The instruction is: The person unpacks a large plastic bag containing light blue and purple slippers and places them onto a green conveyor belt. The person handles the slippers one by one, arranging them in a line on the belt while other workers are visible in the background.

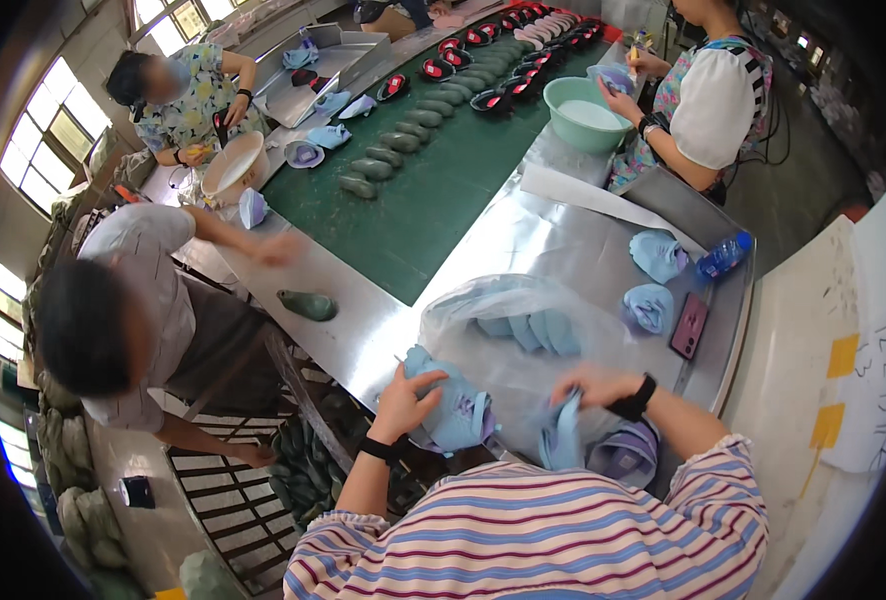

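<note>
Evidently both hands are busy with soft pale-blue uppers at the near edge of the metal table (pixel 483 245). The left hand (pixel 399 404) grips the left edge of a wide upper (pixel 455 408), matt blue and floppy, with lilac showing along its lower right edge. The right hand (pixel 591 385), blurred, has its fingers closed on the top of a narrower blue upper (pixel 561 440), which hangs down in limp folds. Just beside that lies a grey-purple upper (pixel 627 452), its mouth rounded. Beyond the hands, a clear bag (pixel 608 348) holds more blue pieces (pixel 531 330), overlapping in a row.
</note>
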Demonstrator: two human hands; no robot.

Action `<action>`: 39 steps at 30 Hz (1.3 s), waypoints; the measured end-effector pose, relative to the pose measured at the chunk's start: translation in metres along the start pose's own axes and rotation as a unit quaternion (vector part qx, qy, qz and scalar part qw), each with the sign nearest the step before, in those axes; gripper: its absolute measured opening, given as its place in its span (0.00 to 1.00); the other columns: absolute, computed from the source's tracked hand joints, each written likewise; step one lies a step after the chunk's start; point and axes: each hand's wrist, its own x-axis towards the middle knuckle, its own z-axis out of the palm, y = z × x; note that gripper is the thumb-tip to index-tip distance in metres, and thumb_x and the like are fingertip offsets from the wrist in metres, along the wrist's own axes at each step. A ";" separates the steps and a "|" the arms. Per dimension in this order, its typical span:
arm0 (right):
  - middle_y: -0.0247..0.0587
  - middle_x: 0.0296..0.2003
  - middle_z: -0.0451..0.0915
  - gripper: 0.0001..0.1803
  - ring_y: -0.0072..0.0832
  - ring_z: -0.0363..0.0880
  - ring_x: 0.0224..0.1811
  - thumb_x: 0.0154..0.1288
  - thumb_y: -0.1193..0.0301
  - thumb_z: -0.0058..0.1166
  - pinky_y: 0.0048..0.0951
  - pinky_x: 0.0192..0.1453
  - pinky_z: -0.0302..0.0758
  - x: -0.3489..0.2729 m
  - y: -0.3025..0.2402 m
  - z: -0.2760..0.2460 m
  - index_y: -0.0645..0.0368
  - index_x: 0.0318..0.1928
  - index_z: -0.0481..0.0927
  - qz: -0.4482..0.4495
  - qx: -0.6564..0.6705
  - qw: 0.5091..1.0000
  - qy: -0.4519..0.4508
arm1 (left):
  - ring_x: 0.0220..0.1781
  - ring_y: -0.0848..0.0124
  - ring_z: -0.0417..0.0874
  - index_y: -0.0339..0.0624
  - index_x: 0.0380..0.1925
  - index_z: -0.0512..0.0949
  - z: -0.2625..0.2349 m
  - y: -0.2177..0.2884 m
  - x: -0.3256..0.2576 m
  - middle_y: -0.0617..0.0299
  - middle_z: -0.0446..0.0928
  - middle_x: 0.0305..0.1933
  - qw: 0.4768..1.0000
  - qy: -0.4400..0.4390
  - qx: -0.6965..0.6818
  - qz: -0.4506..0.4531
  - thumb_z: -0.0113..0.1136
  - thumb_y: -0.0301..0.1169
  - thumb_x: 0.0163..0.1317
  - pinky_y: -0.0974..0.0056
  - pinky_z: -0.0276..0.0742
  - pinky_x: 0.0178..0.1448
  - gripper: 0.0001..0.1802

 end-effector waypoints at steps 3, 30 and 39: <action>0.37 0.41 0.78 0.14 0.26 0.75 0.45 0.57 0.74 0.50 0.30 0.52 0.72 -0.028 0.018 -0.039 0.60 0.45 0.75 -0.046 0.338 0.901 0.269 | 0.56 0.38 0.68 0.64 0.43 0.79 0.005 -0.010 0.000 0.29 0.66 0.52 1.000 0.013 0.011 0.017 0.57 0.41 0.52 0.53 0.68 0.58 0.16; 0.57 0.45 0.73 0.38 0.47 0.68 0.54 0.51 0.49 0.58 0.41 0.58 0.65 0.063 0.058 -0.063 0.64 0.55 0.66 0.161 -0.352 0.884 0.264 | 0.53 0.43 0.71 0.60 0.41 0.79 0.003 -0.007 0.002 0.35 0.73 0.44 1.000 0.010 0.016 0.014 0.57 0.38 0.52 0.53 0.70 0.56 0.14; 0.56 0.41 0.78 0.30 0.47 0.76 0.44 0.58 0.47 0.47 0.43 0.50 0.71 0.098 0.088 -0.075 0.56 0.53 0.72 0.138 -0.362 0.870 0.305 | 0.47 0.44 0.74 0.60 0.42 0.79 0.004 -0.009 0.008 0.33 0.69 0.47 0.999 0.020 0.028 0.027 0.58 0.37 0.50 0.56 0.72 0.52 0.16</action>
